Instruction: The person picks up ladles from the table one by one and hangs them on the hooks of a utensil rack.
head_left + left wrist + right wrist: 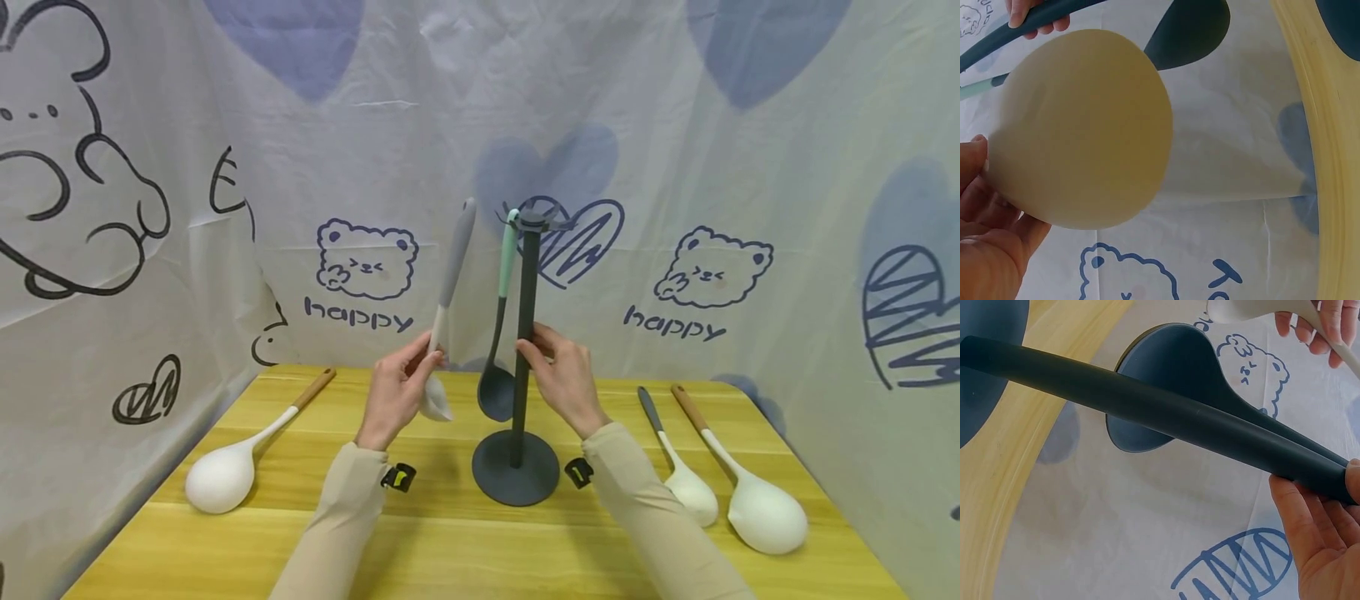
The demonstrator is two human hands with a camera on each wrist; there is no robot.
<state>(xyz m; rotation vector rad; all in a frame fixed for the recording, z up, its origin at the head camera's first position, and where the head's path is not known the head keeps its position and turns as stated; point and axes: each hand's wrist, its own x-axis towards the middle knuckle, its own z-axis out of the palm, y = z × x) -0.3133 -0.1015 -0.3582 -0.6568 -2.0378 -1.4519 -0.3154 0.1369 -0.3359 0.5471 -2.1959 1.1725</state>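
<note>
Head view: left hand point(396, 392) pinches white spoon point(444, 329), grey handle upright.
Right hand point(562, 375): grips dark stand pole point(525, 333).

The backdrop cloth point(420, 100) reads "happy" twice under bear drawings.

Place: staged recording booth, not a real kitchen
Walls: cartoon bear bedsheets point(675, 167) hung around
Surface: wooden worktop point(450, 542) with kitchen utensils
</note>
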